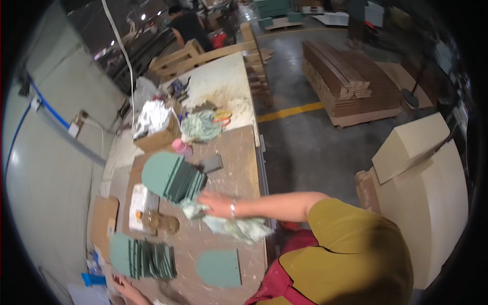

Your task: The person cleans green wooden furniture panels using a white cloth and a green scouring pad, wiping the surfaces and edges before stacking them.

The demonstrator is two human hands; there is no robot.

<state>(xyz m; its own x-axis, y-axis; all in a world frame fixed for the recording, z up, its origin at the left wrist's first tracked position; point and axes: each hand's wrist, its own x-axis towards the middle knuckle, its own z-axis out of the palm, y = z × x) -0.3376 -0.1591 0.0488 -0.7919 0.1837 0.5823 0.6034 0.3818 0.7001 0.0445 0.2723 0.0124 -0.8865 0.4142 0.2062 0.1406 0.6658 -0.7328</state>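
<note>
My right hand (216, 203) is closed on a crumpled pale green cloth (239, 229), whose loose end trails over the brown board on the bench. The hand is beside the near end of a leaning stack of green round-ended panels (162, 175). At the lower left, my left hand (123, 285) has its fingers stretched out at the edge of a second stack of green panels (142, 258); part of that hand is out of view. A single green panel (219, 267) with one rounded end lies flat on the board.
Between the stacks stand a bottle of yellowish liquid (155, 220) and a white block (140, 203). Farther back are a pink bottle (182, 147), a grey block (211, 163), a cardboard box (157, 136) and another cloth (201, 125). Stacked boards (351, 86) stand on the floor; a person (190, 28) works beyond.
</note>
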